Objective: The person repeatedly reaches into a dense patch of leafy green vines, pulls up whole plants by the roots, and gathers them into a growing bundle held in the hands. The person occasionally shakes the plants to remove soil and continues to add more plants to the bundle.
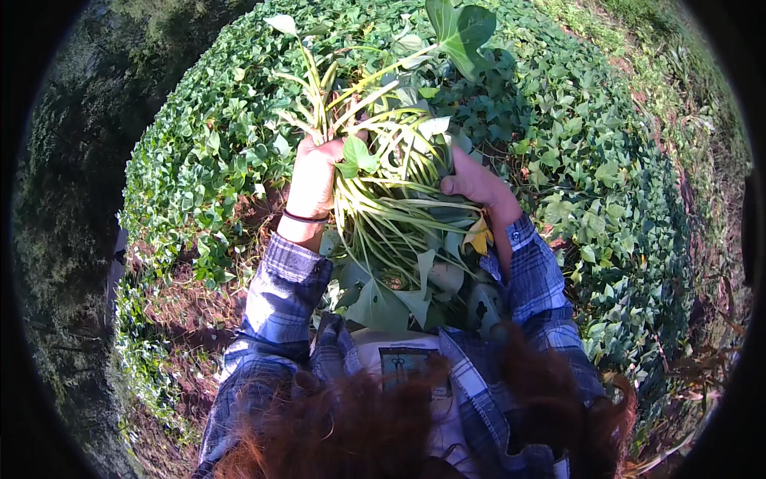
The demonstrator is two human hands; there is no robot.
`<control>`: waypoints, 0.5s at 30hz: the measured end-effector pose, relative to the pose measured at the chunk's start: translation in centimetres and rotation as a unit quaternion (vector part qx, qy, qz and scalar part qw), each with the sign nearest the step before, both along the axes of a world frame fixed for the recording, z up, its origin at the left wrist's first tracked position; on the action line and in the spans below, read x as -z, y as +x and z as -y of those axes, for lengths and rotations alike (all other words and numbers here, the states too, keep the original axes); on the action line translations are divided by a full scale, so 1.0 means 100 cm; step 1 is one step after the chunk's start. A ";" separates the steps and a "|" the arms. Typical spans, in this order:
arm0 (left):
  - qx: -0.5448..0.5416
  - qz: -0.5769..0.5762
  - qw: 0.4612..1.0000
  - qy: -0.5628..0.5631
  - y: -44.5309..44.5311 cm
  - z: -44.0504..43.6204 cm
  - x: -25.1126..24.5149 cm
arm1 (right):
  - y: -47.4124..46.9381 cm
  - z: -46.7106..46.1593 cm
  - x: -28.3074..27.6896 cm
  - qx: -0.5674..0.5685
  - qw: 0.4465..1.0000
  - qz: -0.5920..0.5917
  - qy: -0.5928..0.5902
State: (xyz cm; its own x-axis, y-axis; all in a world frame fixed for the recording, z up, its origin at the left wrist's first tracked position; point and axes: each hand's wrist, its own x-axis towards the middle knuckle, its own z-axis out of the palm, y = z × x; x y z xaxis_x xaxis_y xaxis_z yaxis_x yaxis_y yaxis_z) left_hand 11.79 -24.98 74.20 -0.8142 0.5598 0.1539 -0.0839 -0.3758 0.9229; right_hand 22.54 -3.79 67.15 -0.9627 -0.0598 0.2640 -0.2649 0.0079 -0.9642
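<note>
A thick bundle of leafy vine cuttings (389, 209), probably sweet potato, is held up in front of my chest. My left hand (317, 173) grips it at the upper left, where pale stems fan out above the fist. On the bundle's right side, my right hand (479, 179) clasps the stems with the thumb in front; its other fingers are hidden behind leaves. Long green stalks droop toward me and end in broad leaves (383, 302). One yellowed leaf (477, 235) hangs below my right hand. A large green leaf (461, 36) sticks out at the top.
Dense low vines (580, 149) cover the ground ahead and on both sides. Reddish bare soil (191, 299) with dry stems shows at the lower left. Dark trees or shrubs (72, 149) stand along the left. A grassy strip (694, 90) borders the right.
</note>
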 end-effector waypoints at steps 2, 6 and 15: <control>0.044 0.043 0.998 -0.023 0.004 0.013 0.002 | 0.013 0.019 0.013 -0.031 0.999 0.017 -0.027; 0.165 0.118 0.973 0.109 0.012 0.016 0.017 | 0.020 0.056 -0.003 -0.006 0.989 0.130 0.069; -0.098 -0.082 0.984 -0.128 -0.031 0.056 0.042 | -0.023 0.143 0.017 -0.007 0.966 0.115 -0.230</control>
State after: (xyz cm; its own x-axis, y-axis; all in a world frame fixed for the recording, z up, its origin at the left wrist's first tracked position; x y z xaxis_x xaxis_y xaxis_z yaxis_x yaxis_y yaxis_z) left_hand 8.66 -30.58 69.97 -0.8863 0.4324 0.1655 0.1239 -0.1229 0.9846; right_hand 20.20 -18.07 65.44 -0.9990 -0.0007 0.0458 -0.0408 -0.4380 -0.8980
